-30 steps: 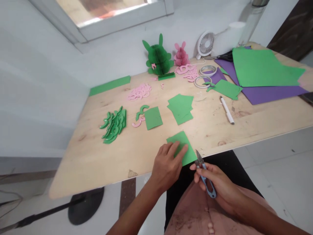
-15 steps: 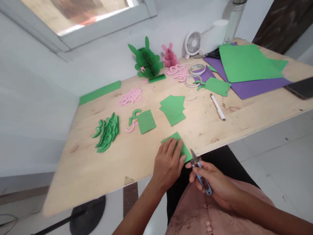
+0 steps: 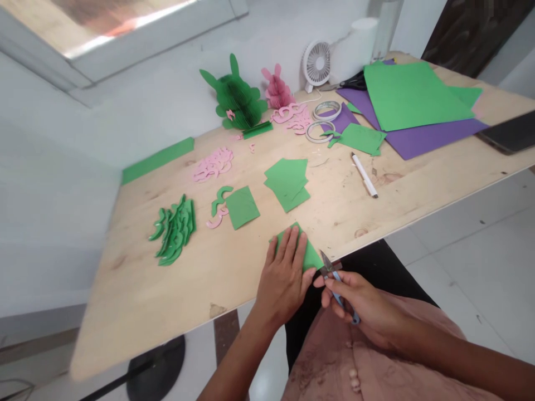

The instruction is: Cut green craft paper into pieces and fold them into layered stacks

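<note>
My left hand (image 3: 285, 273) lies flat with fingers stretched out over a green paper piece (image 3: 311, 257) at the table's front edge. Part of that paper is hidden under the palm. In my right hand (image 3: 355, 292) are blue-handled thread snips (image 3: 336, 289), their pointed blades beside the paper's right corner. Farther in, a green paper square (image 3: 242, 207) rests near curved green cutouts (image 3: 220, 200) and a curved pink cutout (image 3: 217, 219). A stack of green paper pieces (image 3: 287, 182) lies just beyond my left hand.
Green cutouts (image 3: 178, 231) and pink cutouts (image 3: 214, 164) lie left. Green (image 3: 238, 103) and pink (image 3: 279, 92) rabbit-shaped paper figures stand by the wall, near a small fan (image 3: 317, 64). Rightward are tape rolls (image 3: 321, 132), a white marker (image 3: 364, 175), purple sheets (image 3: 422, 146) and a phone (image 3: 510, 133).
The camera view has shifted slightly. My left hand's fingers have straightened and spread flatter over the green paper. The snips stay in my right hand close to its corner.
</note>
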`<move>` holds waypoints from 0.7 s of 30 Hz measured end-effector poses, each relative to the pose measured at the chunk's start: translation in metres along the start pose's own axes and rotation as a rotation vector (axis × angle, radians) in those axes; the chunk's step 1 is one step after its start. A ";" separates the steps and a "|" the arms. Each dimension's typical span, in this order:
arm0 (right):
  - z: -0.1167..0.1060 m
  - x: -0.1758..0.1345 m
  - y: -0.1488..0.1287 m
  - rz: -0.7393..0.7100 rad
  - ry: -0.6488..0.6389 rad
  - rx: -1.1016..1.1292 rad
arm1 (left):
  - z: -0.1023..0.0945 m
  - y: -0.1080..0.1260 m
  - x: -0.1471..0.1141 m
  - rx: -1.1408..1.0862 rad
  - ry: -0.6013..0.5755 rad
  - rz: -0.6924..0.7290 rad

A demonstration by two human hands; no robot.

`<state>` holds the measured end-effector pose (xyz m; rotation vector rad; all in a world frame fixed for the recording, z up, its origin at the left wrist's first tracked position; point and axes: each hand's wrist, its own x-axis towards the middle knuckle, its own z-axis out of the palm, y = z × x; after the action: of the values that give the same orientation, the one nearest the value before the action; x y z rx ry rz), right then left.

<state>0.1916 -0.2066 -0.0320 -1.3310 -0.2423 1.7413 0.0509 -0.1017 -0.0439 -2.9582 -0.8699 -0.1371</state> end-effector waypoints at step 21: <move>0.005 -0.002 -0.005 -0.019 0.066 -0.134 | 0.001 -0.001 -0.001 0.028 -0.016 0.011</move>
<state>0.1904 -0.2036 -0.0253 -1.4753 -0.3380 1.6858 0.0499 -0.1015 -0.0452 -2.9417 -0.8505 -0.1000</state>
